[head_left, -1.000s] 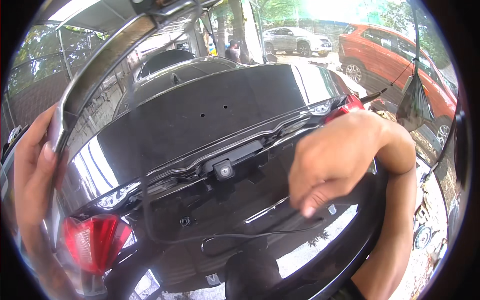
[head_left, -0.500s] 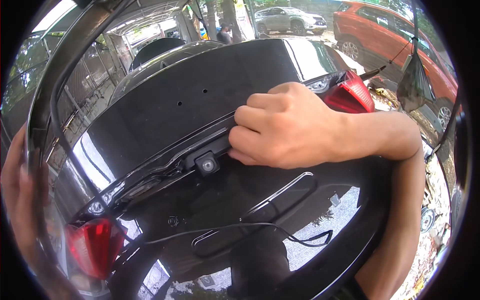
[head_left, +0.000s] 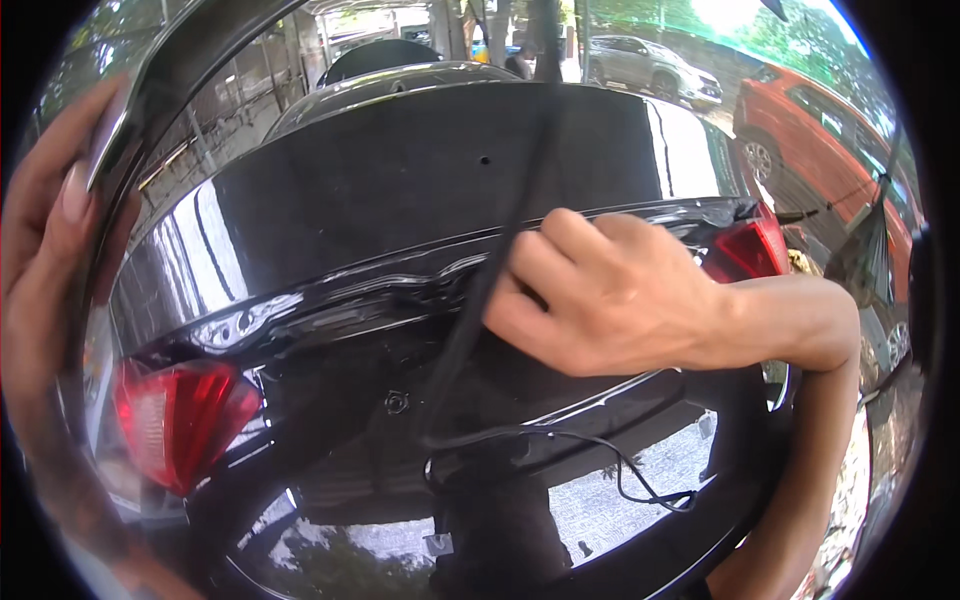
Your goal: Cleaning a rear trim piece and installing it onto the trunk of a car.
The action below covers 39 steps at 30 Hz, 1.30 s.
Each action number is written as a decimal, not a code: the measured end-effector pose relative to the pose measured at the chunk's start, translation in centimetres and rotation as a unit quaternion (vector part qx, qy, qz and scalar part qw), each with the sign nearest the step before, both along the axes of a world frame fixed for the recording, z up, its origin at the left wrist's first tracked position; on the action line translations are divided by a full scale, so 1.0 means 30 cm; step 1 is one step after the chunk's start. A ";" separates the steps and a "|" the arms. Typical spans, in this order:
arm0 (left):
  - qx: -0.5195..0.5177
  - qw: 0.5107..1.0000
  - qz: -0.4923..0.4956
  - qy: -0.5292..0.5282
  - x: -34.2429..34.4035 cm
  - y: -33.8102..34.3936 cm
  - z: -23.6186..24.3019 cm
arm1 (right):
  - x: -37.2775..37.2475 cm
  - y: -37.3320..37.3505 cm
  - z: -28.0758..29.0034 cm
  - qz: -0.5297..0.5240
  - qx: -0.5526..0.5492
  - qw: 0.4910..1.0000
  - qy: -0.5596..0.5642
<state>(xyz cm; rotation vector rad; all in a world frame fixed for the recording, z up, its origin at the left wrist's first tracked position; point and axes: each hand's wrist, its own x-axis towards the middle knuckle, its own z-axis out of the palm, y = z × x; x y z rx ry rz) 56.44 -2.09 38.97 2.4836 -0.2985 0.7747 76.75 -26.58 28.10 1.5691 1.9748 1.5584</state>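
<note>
The rear of a glossy black car (head_left: 380,170) spreads before me, with a red tail light (head_left: 180,420) at the left and another tail light (head_left: 748,245) at the right. My left hand (head_left: 50,240) is wrapped round the edge of a long, curved, glossy dark strip (head_left: 185,75). Knuckles up and fingers curled, my right hand (head_left: 610,300) is at the seam across the car's rear; its fingertips and anything in them are hidden. A black cable (head_left: 520,210) crosses in front, blurred, and ends in a loop low on the rear panel.
Behind, a silver car (head_left: 655,68) and an orange-red car (head_left: 815,130) are parked at the right. A dark bag (head_left: 868,245) hangs on a cord nearby. A person (head_left: 520,63) is in the far background, partly hidden.
My left hand and the strip are higher in view. The cable now crosses the middle. The small square camera seen beside my right hand is no longer visible; that hand remains closed near the seam.
</note>
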 end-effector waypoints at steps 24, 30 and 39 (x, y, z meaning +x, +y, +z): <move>-0.088 0.994 -0.042 -0.048 0.109 -0.192 -0.076 | 0.022 -0.023 0.043 0.028 -0.031 0.999 -0.029; -0.072 0.997 0.015 -0.036 0.215 -0.357 -0.055 | 0.029 0.014 0.029 0.065 -0.006 0.997 -0.034; -0.070 0.996 0.047 -0.040 0.173 -0.344 -0.062 | 0.031 0.026 0.041 0.117 -0.087 0.989 -0.001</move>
